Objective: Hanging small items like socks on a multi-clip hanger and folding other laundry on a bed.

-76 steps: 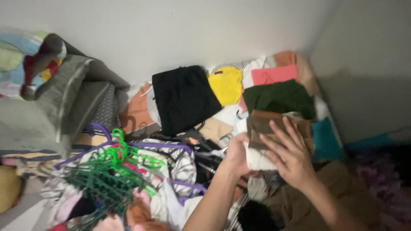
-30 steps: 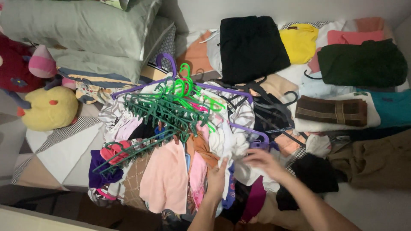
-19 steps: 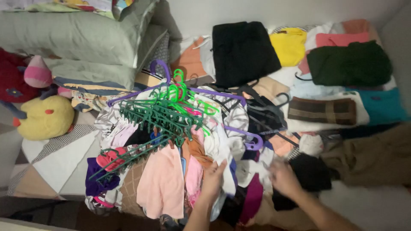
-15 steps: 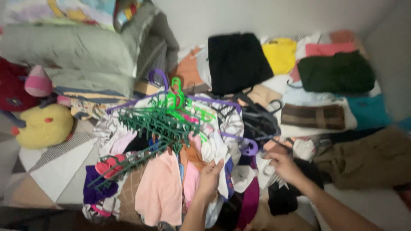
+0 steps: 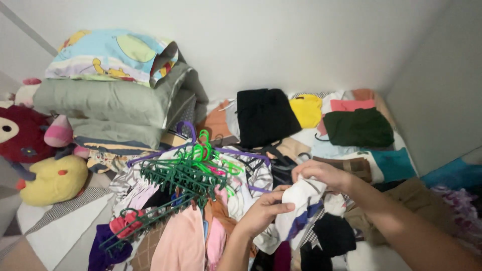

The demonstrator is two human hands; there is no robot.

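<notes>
**Both hands lift a white garment out of the laundry heap**

At lower centre of the frame the left hand point(image 5: 263, 211) pinches the near edge of a white garment with blue and purple patches point(image 5: 301, 208), thumb over the cloth, fingers curled beneath. The right hand point(image 5: 321, 173) closes over its top and holds it bunched, so the piece hangs clear of the pile point(image 5: 201, 236) and seems raised to be told apart from the rest.

Left of the hands a tangle of green hangers point(image 5: 173, 178), with purple hangers point(image 5: 188, 133) among them, lies on top of the loose clothes, some pieces seemingly hooked on.

Toward the upper right, folded clothes lie flat, apparently sorted apart from the heap: a black piece point(image 5: 263, 116), a yellow one point(image 5: 307, 110), a dark green one point(image 5: 359, 128), a brown striped one point(image 5: 351, 164) and a teal one point(image 5: 396, 164).

At upper left, grey-green pillows point(image 5: 105, 103) are stacked under a cartoon-print pillow point(image 5: 105, 55); a yellow plush toy point(image 5: 52, 179) and a red one point(image 5: 20, 135) sit at the far left.

No packages, labels or signs are readable here.
</notes>
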